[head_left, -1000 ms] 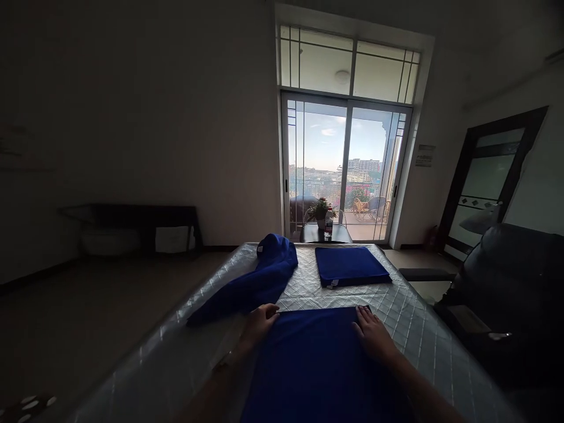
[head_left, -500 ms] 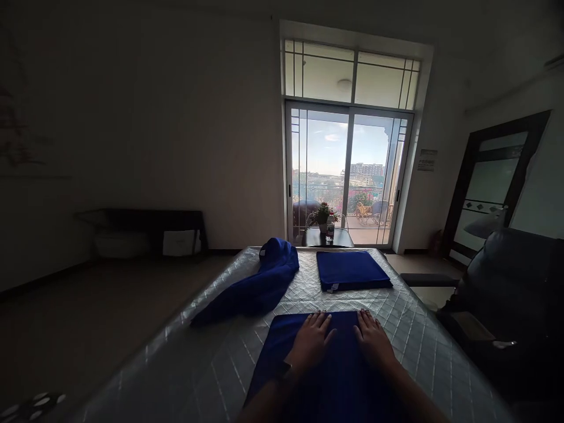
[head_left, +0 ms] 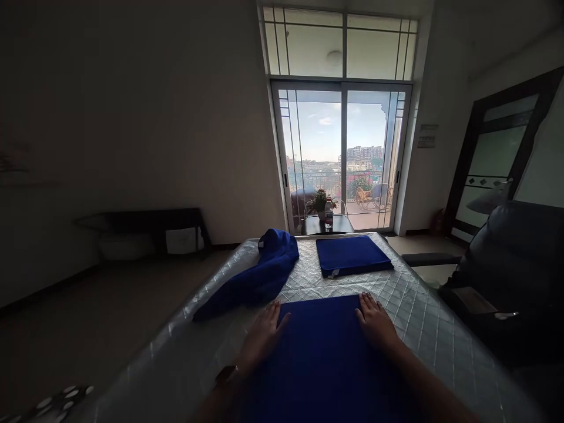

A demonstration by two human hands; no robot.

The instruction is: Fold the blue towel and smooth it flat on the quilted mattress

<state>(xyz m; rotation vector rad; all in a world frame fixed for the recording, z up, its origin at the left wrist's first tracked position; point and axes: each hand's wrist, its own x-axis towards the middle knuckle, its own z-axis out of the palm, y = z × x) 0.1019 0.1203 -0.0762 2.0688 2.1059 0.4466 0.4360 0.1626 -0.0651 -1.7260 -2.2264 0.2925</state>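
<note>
A dark blue cloth [head_left: 324,352] lies flat in front of me on a table with a silvery quilted cover [head_left: 414,329]. My left hand [head_left: 263,332] rests at the cloth's far left corner, fingers stretched out and pointing away. At its far right corner my right hand [head_left: 376,320] lies flat with fingers extended. Neither hand grips anything. Beyond them sits a neatly folded blue cloth [head_left: 352,255] with a small white tag at its near edge. To its left, a crumpled blue cloth [head_left: 264,267] stretches diagonally. The near end of the flat cloth is in shadow.
A small dark table [head_left: 343,224] with a potted plant [head_left: 321,201] and a bottle [head_left: 328,212] stands past the far edge, before glass sliding doors [head_left: 343,153]. A black chair [head_left: 515,270] is close on the right. At left is a low dark bench [head_left: 150,220].
My left hand has slid left across the cloth to its left edge. The right hand stays near the far right corner. The camera view has shifted slightly.
</note>
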